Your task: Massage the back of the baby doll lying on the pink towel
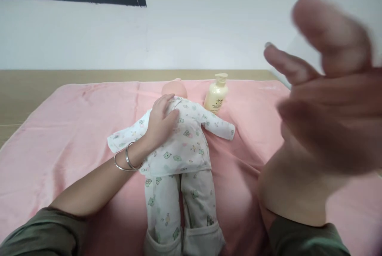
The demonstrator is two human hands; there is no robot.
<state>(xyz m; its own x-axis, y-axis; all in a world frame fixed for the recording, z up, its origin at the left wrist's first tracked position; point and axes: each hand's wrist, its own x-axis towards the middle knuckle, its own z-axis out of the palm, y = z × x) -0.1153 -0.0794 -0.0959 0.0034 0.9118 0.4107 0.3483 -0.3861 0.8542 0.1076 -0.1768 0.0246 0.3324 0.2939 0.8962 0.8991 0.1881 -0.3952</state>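
Head view: my left hand lies flat on the doll, gripping nothing; my right hand blurs, grip indeterminable.

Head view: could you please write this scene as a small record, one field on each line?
Left hand: resting flat on the printed top, fingers near the collar; the left hand wears bangles at the wrist
Right hand: raised in the foreground, blurred; nothing visible in the right hand
Doll: the doll lies on a blanket, wearing the top and printed trousers
Bottle: pale yellow pump bottle, beyond one sleeve
Surface: pink blanket
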